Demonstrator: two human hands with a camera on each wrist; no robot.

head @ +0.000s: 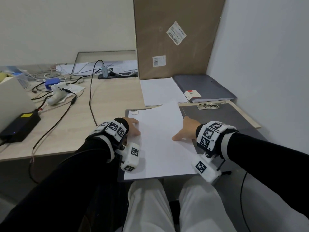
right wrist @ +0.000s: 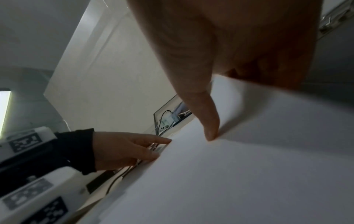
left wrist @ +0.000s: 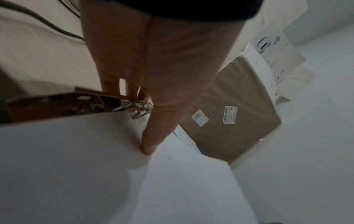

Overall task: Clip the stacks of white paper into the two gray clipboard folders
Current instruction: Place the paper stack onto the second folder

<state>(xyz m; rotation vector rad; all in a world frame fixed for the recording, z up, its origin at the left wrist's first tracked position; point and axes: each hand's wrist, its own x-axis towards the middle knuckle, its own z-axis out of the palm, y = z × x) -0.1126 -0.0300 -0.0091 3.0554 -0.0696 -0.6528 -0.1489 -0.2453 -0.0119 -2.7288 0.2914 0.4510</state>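
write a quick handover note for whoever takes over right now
Left hand: fingers straight, resting at the left edge of the near paper stack, next to a metal clip.
Right hand: pinches the stack's right edge, thumb on top.
The near stack lies skewed on the open gray folder; I cannot tell whether it is clamped.
The second paper stack lies loose on the desk beside the closed gray folder.
Done: first folder opened, paper laid on it.
Left: square and clip this stack, then do the second folder.
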